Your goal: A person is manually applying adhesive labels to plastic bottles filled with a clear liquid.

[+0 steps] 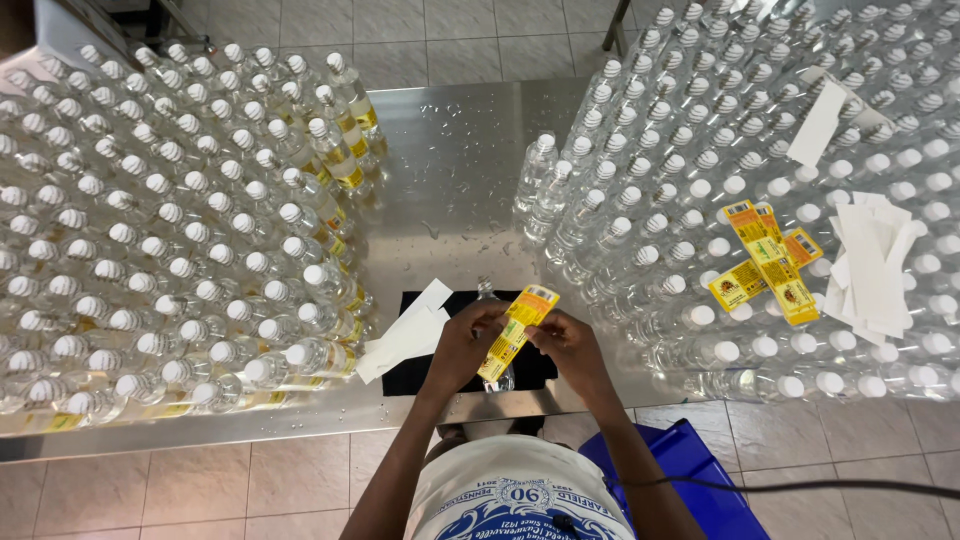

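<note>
Both hands hold one yellow label (517, 328) over a clear bottle (492, 300) lying on a black mat (420, 372) at the table's near edge. My left hand (466, 338) pinches the label's left side. My right hand (566, 340) grips its right edge. The bottle is mostly hidden under the label and my hands; only its neck shows.
Many white-capped clear bottles cover the steel table (450, 170) to the left (150, 240) and right (760, 180). Yellow labels (765, 262) and white backing strips (870, 262) lie on the right bottles. More white strips (405, 335) lie beside the mat. A blue bin (690, 465) is on the floor.
</note>
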